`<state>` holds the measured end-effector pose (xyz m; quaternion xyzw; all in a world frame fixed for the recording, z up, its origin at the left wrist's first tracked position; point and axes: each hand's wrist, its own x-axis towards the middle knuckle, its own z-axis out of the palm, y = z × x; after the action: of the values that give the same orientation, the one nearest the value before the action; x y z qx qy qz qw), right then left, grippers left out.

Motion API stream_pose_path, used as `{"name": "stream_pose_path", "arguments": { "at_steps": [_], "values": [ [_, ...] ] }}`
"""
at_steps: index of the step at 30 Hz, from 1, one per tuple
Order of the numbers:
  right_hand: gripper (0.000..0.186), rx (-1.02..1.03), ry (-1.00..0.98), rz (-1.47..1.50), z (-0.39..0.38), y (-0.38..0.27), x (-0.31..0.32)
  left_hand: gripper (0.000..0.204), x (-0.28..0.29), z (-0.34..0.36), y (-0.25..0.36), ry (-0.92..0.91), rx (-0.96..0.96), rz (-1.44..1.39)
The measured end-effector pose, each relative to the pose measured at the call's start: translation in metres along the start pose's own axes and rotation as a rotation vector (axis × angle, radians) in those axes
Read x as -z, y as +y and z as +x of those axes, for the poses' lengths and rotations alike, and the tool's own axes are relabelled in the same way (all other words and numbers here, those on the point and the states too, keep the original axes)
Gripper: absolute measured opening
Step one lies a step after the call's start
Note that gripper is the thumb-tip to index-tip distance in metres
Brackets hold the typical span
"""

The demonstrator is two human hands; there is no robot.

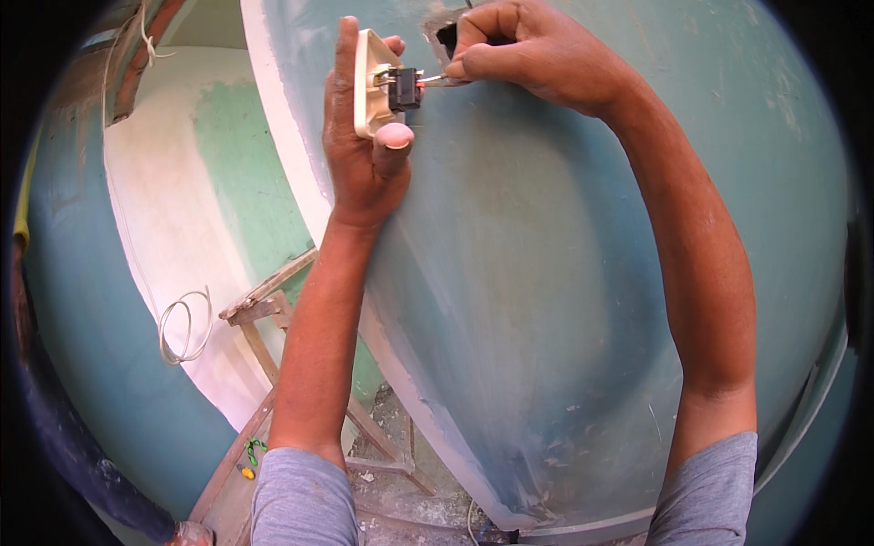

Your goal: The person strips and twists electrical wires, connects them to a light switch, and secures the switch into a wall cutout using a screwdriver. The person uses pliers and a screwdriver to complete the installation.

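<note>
My left hand [364, 168] holds a cream electrical wall plate [366, 84] on edge, its back turned to the right. Fingers lie behind the plate and the thumb braces its lower edge. A black module [404, 89] sticks out from the plate's back. From its right side a short thin wire [437, 80] runs to my right hand [528, 50], whose thumb and forefinger are pinched on it. Just behind those fingers is a dark square opening [446, 36] in the blue-green wall [546, 273].
A coil of pale cable [187, 328] hangs at the left, beside a rough wooden frame [264, 305]. Small green [252, 450] and yellow [246, 472] items lie on a board below. Another person's dark-clothed limb [82, 464] shows at lower left. Loose wire [148, 41] dangles at upper left.
</note>
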<state>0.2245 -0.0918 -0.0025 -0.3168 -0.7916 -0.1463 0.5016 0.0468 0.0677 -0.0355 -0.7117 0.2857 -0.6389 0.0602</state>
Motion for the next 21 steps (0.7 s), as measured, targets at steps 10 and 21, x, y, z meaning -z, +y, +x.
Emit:
{"name": "stream_pose_path", "arguments": {
  "at_steps": [10, 21],
  "values": [
    [0.023, 0.079, 0.031, 0.039, -0.006, 0.034, -0.008, 0.139, -0.008, -0.014, -0.008, -0.033, 0.209, -0.097],
    [0.024, 0.067, 0.123, 0.043, -0.014, 0.050, -0.013, 0.124, -0.022, -0.016, -0.006, -0.027, 0.313, -0.178]
  ]
}}
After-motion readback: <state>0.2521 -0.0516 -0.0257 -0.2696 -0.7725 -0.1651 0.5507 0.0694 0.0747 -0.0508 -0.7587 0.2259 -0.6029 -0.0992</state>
